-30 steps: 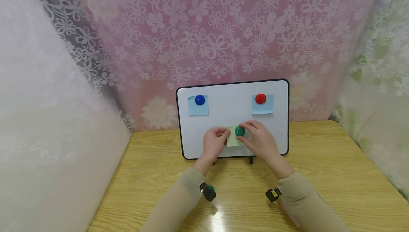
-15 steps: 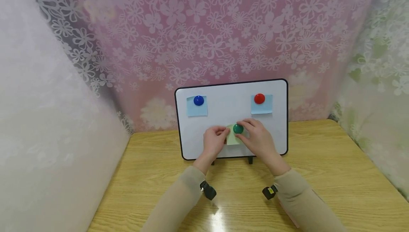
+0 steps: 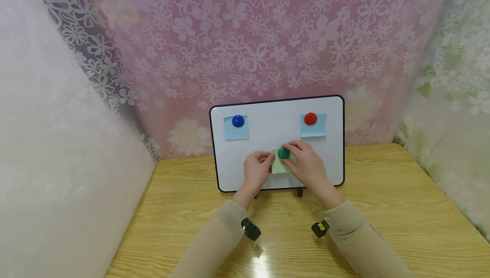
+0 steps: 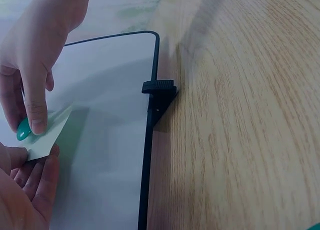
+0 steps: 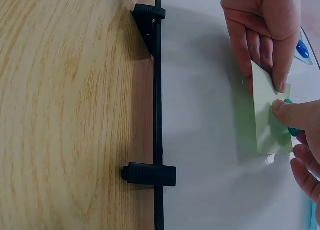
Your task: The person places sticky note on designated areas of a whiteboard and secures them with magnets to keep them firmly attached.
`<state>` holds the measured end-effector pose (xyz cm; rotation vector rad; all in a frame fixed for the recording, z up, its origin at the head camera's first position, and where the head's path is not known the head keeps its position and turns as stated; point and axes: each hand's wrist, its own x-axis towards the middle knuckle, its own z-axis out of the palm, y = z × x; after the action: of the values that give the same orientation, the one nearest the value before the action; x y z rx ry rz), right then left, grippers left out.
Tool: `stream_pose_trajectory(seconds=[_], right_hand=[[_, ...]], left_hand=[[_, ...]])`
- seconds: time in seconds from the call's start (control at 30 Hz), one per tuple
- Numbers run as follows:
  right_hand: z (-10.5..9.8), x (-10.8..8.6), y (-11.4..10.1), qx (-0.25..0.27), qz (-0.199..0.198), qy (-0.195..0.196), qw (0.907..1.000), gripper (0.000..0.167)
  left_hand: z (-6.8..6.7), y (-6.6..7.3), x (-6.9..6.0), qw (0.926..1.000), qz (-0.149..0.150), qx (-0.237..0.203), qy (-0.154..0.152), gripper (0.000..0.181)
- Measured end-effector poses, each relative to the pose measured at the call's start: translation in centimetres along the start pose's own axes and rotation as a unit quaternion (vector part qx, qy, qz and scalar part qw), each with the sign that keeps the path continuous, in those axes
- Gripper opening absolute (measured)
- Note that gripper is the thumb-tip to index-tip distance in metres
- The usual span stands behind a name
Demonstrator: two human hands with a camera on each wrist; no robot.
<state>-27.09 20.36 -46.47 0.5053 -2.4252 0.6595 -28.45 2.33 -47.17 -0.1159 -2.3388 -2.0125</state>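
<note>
A pale green sticky note is at the lower middle of a white magnetic board. My left hand pinches the note's left edge between thumb and fingers. With thumb and fingertips, my right hand grips a round green magnet at the note's upper part. In the right wrist view the note stands out from the board along its lower edge, casting a greenish shadow. In the left wrist view the magnet is partly covered by the right hand's fingers.
A blue magnet holds a light blue note at the board's upper left; a red magnet holds another blue note at upper right. Black feet support the board on the wooden table. A flowered curtain hangs behind.
My right hand and the green magnet have shifted slightly left and up over the note. The left hand keeps its pinch on the note, nearly still.
</note>
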Motion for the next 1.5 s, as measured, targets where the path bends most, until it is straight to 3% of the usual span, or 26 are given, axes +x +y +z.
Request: stream_pose_trajectory(seconds=[1.5], right_hand=[[0.74,0.3,-0.01,-0.012,0.003,0.01,0.9999,0.048]], left_hand=[[-0.05,-0.36,0.06,0.9999,-0.005,0.011,0.008,0.019]])
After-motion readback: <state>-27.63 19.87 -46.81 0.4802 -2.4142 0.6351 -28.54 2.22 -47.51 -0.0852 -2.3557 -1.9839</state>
